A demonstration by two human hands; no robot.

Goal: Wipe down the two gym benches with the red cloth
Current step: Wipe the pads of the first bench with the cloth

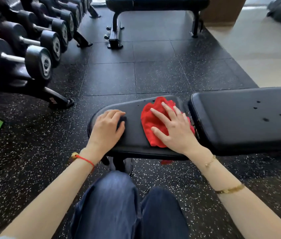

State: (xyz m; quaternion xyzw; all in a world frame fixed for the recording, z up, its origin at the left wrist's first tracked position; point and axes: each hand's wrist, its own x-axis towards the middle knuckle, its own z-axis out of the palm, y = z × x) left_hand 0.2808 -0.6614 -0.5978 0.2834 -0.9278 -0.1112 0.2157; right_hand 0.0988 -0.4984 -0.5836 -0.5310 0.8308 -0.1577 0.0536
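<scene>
The red cloth (155,121) lies bunched on the seat pad of the near bench (134,135), toward the pad's 3 o'clock end, just beside the gap to the longer back pad (243,118). The right hand (174,128) presses flat on it, fingers spread, palm down, gripping nothing. At 9 o'clock from the cloth, the left hand (107,128) rests on the pad's rounded end, fingers curled loosely over the edge. A second bench (155,4) stands at 12 o'clock, well apart; a dumbbell rack (29,49) fills 10 o'clock.
</scene>
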